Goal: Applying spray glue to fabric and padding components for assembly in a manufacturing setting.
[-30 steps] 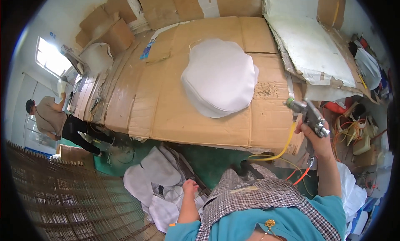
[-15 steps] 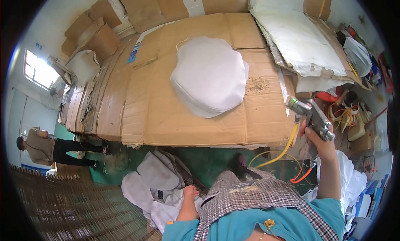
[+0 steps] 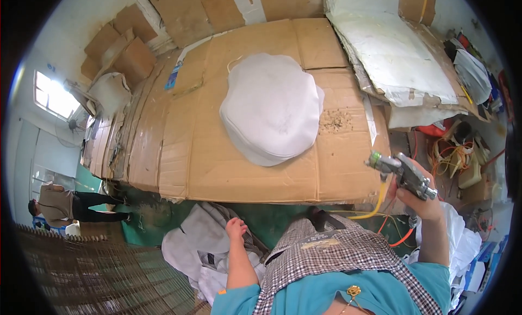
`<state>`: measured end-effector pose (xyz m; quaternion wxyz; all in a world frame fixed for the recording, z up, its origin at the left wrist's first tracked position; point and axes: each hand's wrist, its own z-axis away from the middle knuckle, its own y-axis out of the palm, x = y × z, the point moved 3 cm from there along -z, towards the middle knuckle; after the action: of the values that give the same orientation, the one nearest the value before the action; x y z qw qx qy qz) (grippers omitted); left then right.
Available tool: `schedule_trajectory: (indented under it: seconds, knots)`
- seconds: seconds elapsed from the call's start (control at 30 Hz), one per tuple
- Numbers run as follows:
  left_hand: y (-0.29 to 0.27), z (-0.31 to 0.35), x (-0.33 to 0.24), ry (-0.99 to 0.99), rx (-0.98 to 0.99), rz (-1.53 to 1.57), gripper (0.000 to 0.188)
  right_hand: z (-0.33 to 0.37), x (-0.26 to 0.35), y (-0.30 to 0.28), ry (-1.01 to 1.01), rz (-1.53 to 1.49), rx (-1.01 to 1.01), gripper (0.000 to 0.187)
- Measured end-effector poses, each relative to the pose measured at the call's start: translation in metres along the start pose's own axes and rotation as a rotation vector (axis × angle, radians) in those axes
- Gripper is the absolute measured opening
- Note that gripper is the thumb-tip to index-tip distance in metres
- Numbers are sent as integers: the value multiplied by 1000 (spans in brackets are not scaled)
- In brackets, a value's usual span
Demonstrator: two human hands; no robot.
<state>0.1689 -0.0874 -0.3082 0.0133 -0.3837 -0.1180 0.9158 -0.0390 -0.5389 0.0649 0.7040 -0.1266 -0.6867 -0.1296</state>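
My right hand (image 3: 417, 202) is wrapped round a metal spray gun (image 3: 406, 175) beside the right front of the table. A yellow hose (image 3: 372, 209) runs from the gun's front part, and an orange hose (image 3: 403, 239) hangs below its handle. On the brown cardboard tabletop (image 3: 217, 181) lies a rounded, light grey fabric cushion piece (image 3: 266, 108), apart from both hands. It has a faint darker patch near its middle. My left hand (image 3: 236, 228) is raised below the front edge, over a pile of grey fabric (image 3: 196, 244), fingers curled in with nothing visible in them.
White-covered cardboard (image 3: 397, 65) borders the table at the far right. Tangled hoses and clutter (image 3: 454, 157) lie below it, with white plastic bags (image 3: 454, 239) at my right. A brown slatted mat (image 3: 103, 271) is at lower left. Another person (image 3: 60, 203) stands at far left.
My right hand and the spray gun have come down a little, nearer to me. My left hand has risen and shifted slightly left. The table and cushion piece sit slightly lower in view.
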Motion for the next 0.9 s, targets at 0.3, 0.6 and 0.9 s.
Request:
schedule_trajectory:
  seconds: [0.3, 0.6, 0.9]
  knots:
    - [49, 34, -105, 395, -113, 38, 18, -5, -11, -40, 31, 123, 13, 62]
    - [168, 37, -152, 595, 188, 17, 20, -48, -16, -35, -81, -24, -144, 55]
    - [182, 16, -155, 577, 195, 10, 20, -9, -21, -74, 25, 135, -71, 56]
